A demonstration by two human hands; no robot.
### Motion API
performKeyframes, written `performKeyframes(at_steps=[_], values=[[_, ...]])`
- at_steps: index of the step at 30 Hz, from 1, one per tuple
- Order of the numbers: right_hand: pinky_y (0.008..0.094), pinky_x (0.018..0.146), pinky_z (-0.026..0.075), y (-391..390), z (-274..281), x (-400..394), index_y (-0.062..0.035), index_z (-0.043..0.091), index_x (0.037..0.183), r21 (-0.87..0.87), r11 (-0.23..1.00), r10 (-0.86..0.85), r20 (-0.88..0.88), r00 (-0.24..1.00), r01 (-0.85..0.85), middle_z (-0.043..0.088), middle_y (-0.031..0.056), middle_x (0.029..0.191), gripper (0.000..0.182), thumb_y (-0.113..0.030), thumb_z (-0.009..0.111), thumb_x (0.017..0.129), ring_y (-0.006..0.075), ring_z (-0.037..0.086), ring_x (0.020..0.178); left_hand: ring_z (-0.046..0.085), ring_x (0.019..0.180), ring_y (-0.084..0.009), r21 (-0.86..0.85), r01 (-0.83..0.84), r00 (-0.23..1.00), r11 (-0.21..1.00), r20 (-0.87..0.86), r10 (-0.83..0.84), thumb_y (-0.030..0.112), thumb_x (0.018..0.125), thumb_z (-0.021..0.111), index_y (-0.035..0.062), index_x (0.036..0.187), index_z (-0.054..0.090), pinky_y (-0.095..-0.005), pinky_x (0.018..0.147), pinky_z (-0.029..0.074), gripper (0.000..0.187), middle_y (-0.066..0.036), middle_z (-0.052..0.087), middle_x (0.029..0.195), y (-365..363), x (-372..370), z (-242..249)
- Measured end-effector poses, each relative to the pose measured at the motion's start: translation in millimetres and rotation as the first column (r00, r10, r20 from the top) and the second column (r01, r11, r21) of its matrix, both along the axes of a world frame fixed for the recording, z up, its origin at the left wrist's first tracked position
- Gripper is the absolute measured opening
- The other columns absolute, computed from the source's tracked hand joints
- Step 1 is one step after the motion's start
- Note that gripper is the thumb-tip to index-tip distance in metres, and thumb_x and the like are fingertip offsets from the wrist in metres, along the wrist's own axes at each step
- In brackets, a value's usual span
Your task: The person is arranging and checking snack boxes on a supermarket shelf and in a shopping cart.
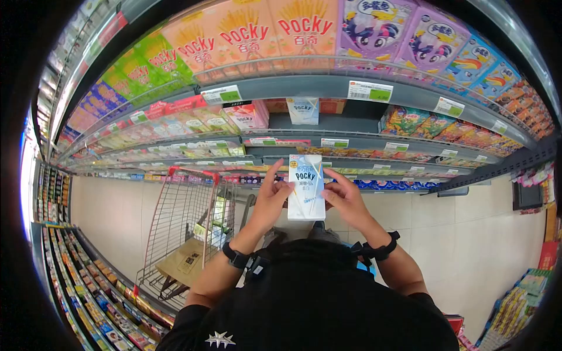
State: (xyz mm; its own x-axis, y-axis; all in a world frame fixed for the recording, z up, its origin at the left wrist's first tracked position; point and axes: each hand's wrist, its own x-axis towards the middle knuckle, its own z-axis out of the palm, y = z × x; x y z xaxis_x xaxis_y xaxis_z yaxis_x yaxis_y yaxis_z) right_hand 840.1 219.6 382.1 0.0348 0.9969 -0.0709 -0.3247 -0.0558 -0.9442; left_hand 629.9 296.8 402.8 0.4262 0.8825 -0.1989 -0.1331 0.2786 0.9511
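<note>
Between my two hands is a white and pale blue Pocky box [306, 196], held upright with its printed front facing up at me. My left hand [273, 195] grips the box's left side, thumb on the front edge and index finger stretched upward. On the opposite side my right hand [346, 199] holds the box the same way, thumb on the front and index finger raised along the edge. Beyond the hands, a similar pale Pocky box [304, 111] stands alone on the shelf. The backs of both grips are hidden behind the box.
A shopping cart [175, 228] with a brown cardboard piece [182, 263] stands at my left. Ahead, a shelf [281, 82] carries peach Pocky boxes [243, 38] and purple cartoon packs [374, 32]. Another shelf [93, 281] curves along the lower left. Stacked goods [518, 304] stand at lower right.
</note>
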Motion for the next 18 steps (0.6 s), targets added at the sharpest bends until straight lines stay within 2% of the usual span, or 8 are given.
performKeyframes(at_steps=[2,4,7,9,14,16,17,18], values=[[0.0312,0.076,0.056,5,-7,0,0.0009,0.041,0.146,-0.098,0.992,0.074,-0.014,0.997,-0.075,0.066,0.0095,0.108,0.054,-0.014,0.061,0.099,0.0142,0.065,0.089,0.062,0.074,-0.0078,-0.095,0.026,1.0,0.995,0.003,-0.026,0.02,0.099,0.059,0.0082,0.145,0.045,-0.0248,0.061,0.053,0.049,-0.002,0.063,0.09,3,-2,-2],[0.0295,0.063,0.058,9,-12,-3,0.0027,0.046,0.142,-0.185,0.981,0.047,-0.098,0.994,-0.064,0.068,0.0098,0.098,0.052,-0.02,0.061,0.099,0.0153,0.068,0.073,0.063,0.073,-0.0079,-0.148,-0.003,1.0,0.989,0.013,0.005,0.022,0.1,0.059,0.0086,0.144,0.046,-0.0251,0.059,0.053,0.048,-0.001,0.064,0.091,5,-3,-5],[0.0297,0.064,0.059,10,-7,-4,0.0036,0.048,0.141,-0.222,0.97,0.077,-0.119,0.99,-0.102,0.068,0.0108,0.097,0.049,-0.022,0.059,0.1,0.0166,0.069,0.074,0.065,0.072,-0.0086,-0.173,0.009,1.0,0.985,0.012,-0.007,0.027,0.101,0.057,0.0077,0.142,0.05,-0.025,0.058,0.054,0.046,-0.001,0.065,0.094,8,-11,-14],[0.0295,0.066,0.058,11,-5,-2,0.0027,0.049,0.14,-0.226,0.967,0.097,-0.101,0.99,-0.118,0.067,0.01,0.102,0.046,-0.022,0.056,0.102,0.016,0.068,0.077,0.065,0.097,-0.0141,-0.219,0.041,0.998,0.975,-0.045,-0.052,0.026,0.103,0.054,0.0031,0.143,0.048,-0.029,0.08,0.055,0.046,-0.008,0.065,0.113,8,-13,-15],[0.0287,0.069,0.057,15,0,3,0.0021,0.048,0.141,-0.226,0.962,0.14,-0.065,0.988,-0.151,0.067,0.0094,0.107,0.045,-0.019,0.054,0.102,0.0143,0.067,0.084,0.066,0.096,-0.014,-0.212,-0.042,0.999,0.976,0.009,0.045,0.023,0.101,0.057,0.0011,0.142,0.047,-0.0291,0.079,0.055,0.047,-0.009,0.066,0.113,4,-4,-18],[0.0278,0.074,0.056,15,10,-1,0.0028,0.051,0.136,-0.151,0.986,0.08,0.013,0.997,-0.077,0.067,0.0098,0.106,0.04,-0.011,0.057,0.099,0.0135,0.066,0.088,0.066,0.096,-0.0139,-0.203,-0.089,0.996,0.975,0.013,0.094,0.021,0.101,0.059,-0.0002,0.14,0.048,-0.029,0.078,0.055,0.045,-0.009,0.066,0.113,3,0,-16],[0.0278,0.074,0.056,16,5,1,0.0028,0.051,0.136,-0.149,0.986,0.082,0.015,0.997,-0.079,0.067,0.0098,0.106,0.04,-0.011,0.057,0.099,0.0135,0.066,0.088,0.066,0.09,-0.0122,-0.043,-0.086,0.996,0.995,-0.038,0.084,0.018,0.099,0.061,0.0004,0.136,0.051,-0.0274,0.074,0.055,0.043,-0.008,0.067,0.107,4,1,-19],[0.0294,0.077,0.056,21,5,1,0.0023,0.053,0.132,-0.023,0.999,0.033,0.132,0.991,-0.03,0.067,0.0112,0.107,0.037,-0.007,0.059,0.097,0.0144,0.067,0.092,0.066,0.085,-0.0105,0.121,-0.069,0.993,0.99,-0.089,0.08,0.014,0.097,0.063,0.001,0.133,0.053,-0.0257,0.069,0.055,0.04,-0.007,0.068,0.102,6,5,-16]])
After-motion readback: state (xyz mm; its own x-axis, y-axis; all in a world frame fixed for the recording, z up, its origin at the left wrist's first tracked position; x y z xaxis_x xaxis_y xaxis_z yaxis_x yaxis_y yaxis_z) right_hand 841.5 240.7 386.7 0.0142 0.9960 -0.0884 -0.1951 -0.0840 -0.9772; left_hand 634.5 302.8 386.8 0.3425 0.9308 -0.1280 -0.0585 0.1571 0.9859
